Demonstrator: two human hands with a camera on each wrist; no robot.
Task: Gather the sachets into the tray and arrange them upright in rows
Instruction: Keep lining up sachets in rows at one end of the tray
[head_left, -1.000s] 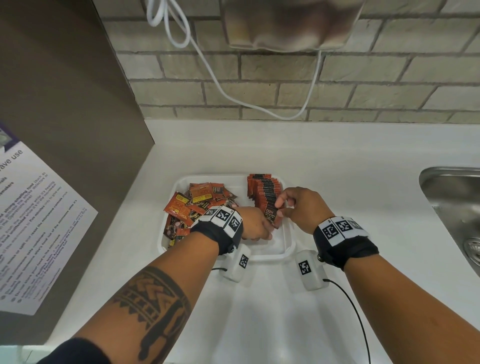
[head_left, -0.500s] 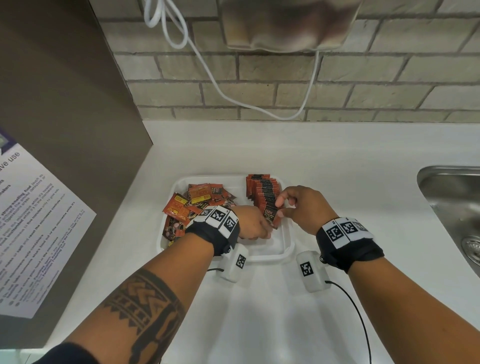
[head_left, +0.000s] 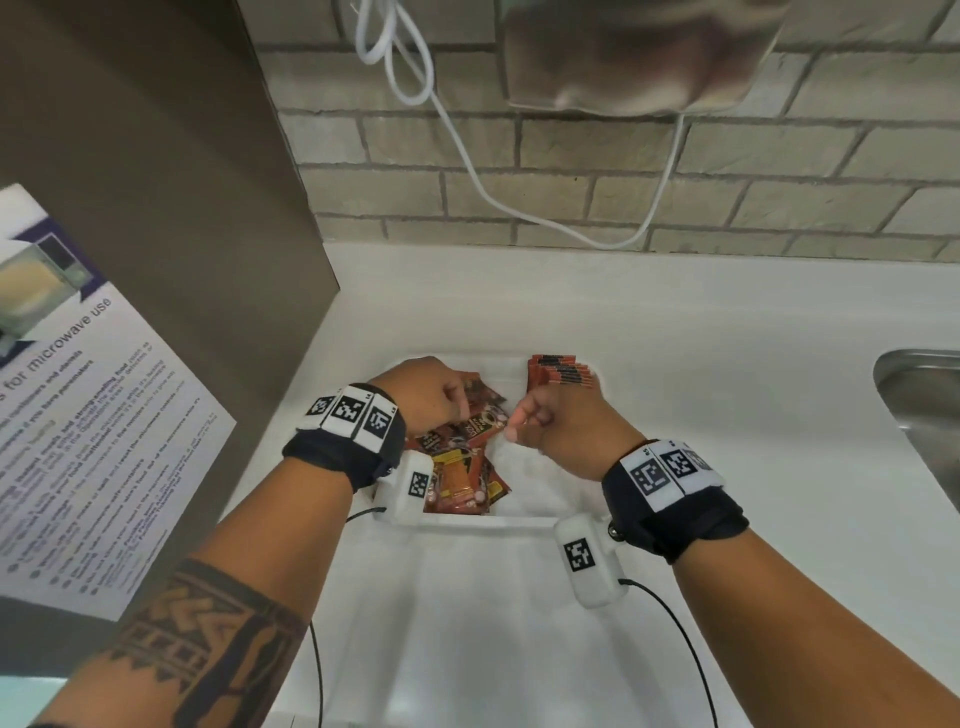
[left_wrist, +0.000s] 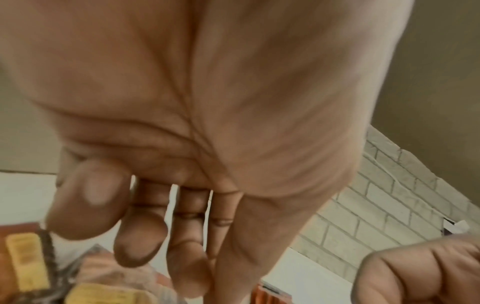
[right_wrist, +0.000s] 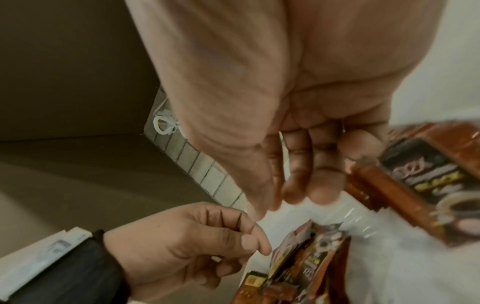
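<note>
I have one row of sachets (head_left: 563, 371) standing upright along the tray's (head_left: 519, 521) far right side. A loose pile (head_left: 457, 467) lies jumbled in the left half and needs sorting, so I judge the job under halfway. My left hand (head_left: 434, 395) reaches into the pile, fingers curled; whether it pinches one I cannot tell. My right hand (head_left: 561, 423) hovers loosely curled, holding nothing.
</note>
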